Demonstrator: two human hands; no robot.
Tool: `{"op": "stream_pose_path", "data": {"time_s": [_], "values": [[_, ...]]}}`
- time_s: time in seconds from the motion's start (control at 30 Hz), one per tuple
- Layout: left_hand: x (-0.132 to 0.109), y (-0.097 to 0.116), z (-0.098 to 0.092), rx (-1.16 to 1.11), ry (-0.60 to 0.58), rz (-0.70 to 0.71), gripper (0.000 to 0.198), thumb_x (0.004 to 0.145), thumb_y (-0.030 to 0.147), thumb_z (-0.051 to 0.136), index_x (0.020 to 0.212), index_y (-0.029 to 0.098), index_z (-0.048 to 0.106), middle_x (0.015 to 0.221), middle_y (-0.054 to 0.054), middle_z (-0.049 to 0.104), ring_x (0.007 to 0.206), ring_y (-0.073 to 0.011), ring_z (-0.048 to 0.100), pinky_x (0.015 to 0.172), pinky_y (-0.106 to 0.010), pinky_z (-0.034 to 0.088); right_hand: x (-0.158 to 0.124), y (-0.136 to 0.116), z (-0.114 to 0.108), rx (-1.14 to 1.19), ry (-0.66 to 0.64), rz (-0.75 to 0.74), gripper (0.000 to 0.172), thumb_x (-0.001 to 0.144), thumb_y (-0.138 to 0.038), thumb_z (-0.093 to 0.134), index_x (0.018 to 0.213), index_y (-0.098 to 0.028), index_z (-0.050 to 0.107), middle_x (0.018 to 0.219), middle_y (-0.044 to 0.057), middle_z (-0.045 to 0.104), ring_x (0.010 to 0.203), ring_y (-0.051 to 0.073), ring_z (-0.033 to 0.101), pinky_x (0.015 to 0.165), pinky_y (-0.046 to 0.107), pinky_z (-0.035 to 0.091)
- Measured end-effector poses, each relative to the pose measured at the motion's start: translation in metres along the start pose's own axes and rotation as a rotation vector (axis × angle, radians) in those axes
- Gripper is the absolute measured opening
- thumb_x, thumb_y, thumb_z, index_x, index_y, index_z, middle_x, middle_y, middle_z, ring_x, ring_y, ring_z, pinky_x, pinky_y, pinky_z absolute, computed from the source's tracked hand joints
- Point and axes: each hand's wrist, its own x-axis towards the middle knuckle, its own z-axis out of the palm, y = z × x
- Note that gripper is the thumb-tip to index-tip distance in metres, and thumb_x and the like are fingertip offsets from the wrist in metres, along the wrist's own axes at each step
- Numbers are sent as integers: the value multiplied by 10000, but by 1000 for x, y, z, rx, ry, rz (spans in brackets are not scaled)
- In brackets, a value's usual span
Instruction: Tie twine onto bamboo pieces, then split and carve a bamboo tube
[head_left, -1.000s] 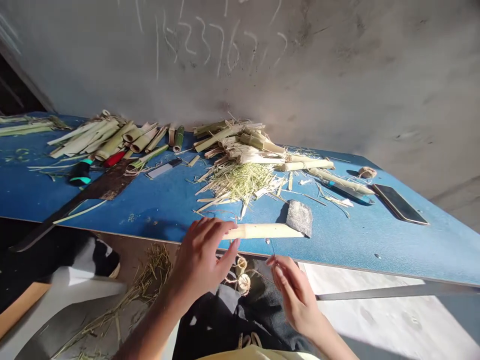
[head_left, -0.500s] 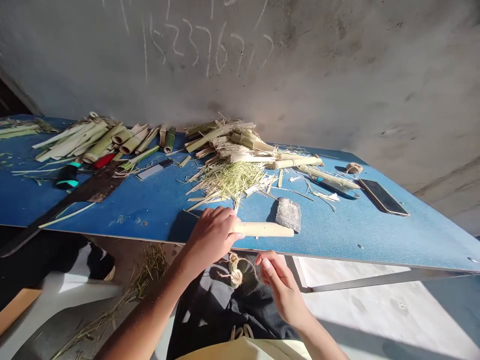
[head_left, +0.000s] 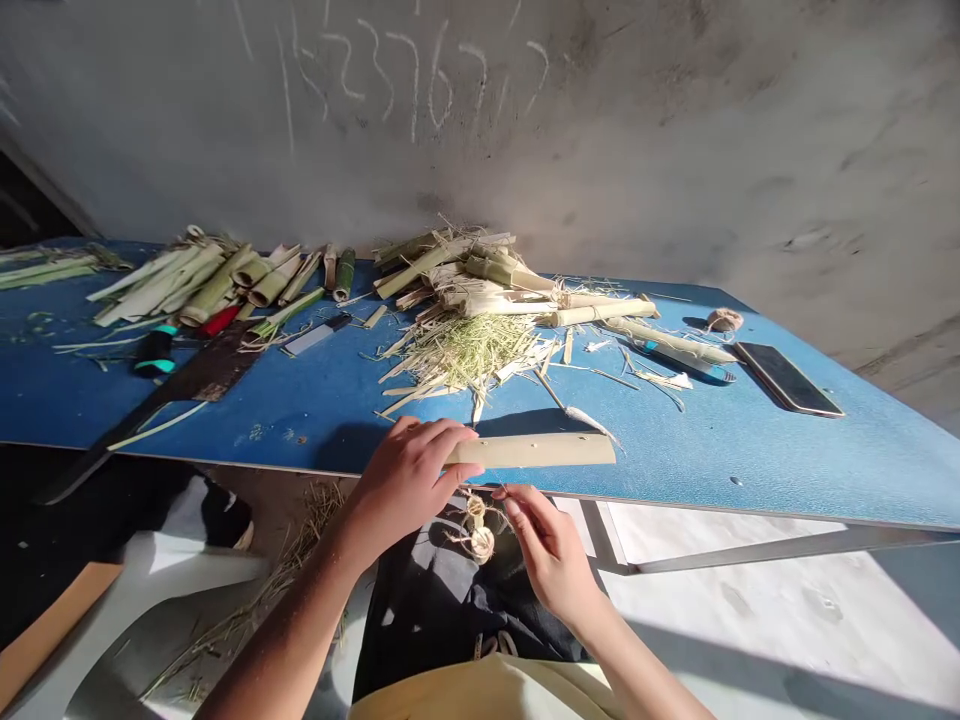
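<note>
Blue tabletop (head_left: pixel 750 450) against a grey, chalk-marked wall (head_left: pixel 675 150) carries heaps of split bamboo (head_left: pixel 465 275) and a drift of shavings (head_left: pixel 465 355), so much of the cutting looks done. At the near edge the left hand (head_left: pixel 409 480) grips one end of a pale bamboo strip (head_left: pixel 536 450), which lies flat, pared smooth. Below it the right hand (head_left: pixel 551 550) pinches thumb and forefinger together just beside a twine ball (head_left: pixel 480 540) on the lap; whether a strand sits between them is too fine to tell. No twine seems to be on the strip yet
</note>
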Motion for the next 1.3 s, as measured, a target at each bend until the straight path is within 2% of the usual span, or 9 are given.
{"op": "stream_pose_path", "data": {"time_s": [0.1, 0.3, 0.4, 0.5, 0.7, 1.0, 1.17, 1.3], "values": [[3, -5, 2, -40, -64, -21, 156, 1072, 281, 562, 1164, 203, 661, 1176, -48, 791, 1000, -231, 741, 877, -374, 493, 7, -9, -2, -32, 34, 17, 310, 1115, -428, 430, 1121, -214, 654, 999, 58, 759, 803, 150, 680, 753, 225, 531], [22, -10, -4, -139, -221, -163, 307, 1112, 348, 436, 1092, 222, 715, 1084, -44, 805, 971, -227, 744, 794, -316, 484, 23, -34, -13, -307, -54, 29, 297, 1108, -383, 372, 1161, -221, 616, 752, 7, 717, 520, 130, 552, 557, 224, 413], [32, -11, -9, -231, -312, -254, 366, 1103, 366, 417, 955, 232, 724, 902, -21, 792, 823, -200, 720, 697, -297, 431, 30, -43, -14, -466, -75, 44, 303, 1094, -359, 353, 1137, -227, 623, 647, -15, 677, 443, 142, 526, 503, 247, 322], [40, -14, -11, -277, -378, -295, 440, 1090, 405, 401, 796, 227, 675, 742, -11, 734, 700, -186, 653, 657, -299, 379, 33, -46, -14, -575, -65, 55, 333, 1089, -357, 333, 1106, -229, 641, 601, -12, 665, 434, 164, 565, 498, 263, 276], [43, -14, -15, -343, -400, -317, 464, 1071, 426, 391, 755, 221, 661, 732, -23, 732, 701, -191, 644, 663, -298, 374, 31, -44, -19, -688, 4, 97, 386, 1096, -385, 323, 1081, -239, 681, 612, 11, 705, 459, 189, 637, 515, 274, 254], [42, -10, -16, -350, -375, -316, 455, 1065, 436, 391, 745, 222, 634, 713, -13, 694, 698, -183, 613, 662, -298, 354, 33, -39, -15, -745, 29, 0, 375, 1101, -360, 335, 1077, -247, 691, 661, 5, 747, 453, 188, 655, 504, 287, 208], [40, -7, -20, -403, -348, -295, 433, 1050, 414, 422, 736, 212, 639, 681, -4, 670, 665, -169, 602, 641, -282, 381, 34, -37, -13, -880, 126, -127, 346, 1084, -300, 379, 1088, -226, 717, 631, 2, 737, 408, 166, 599, 497, 300, 169], [35, -10, -21, -533, -315, -301, 399, 1043, 452, 459, 858, 203, 709, 788, -17, 731, 726, -173, 661, 678, -268, 453, 33, -43, -12, -928, 191, -254, 348, 1085, -253, 399, 1128, -205, 741, 684, 21, 759, 475, 156, 633, 507, 302, 195]]}}
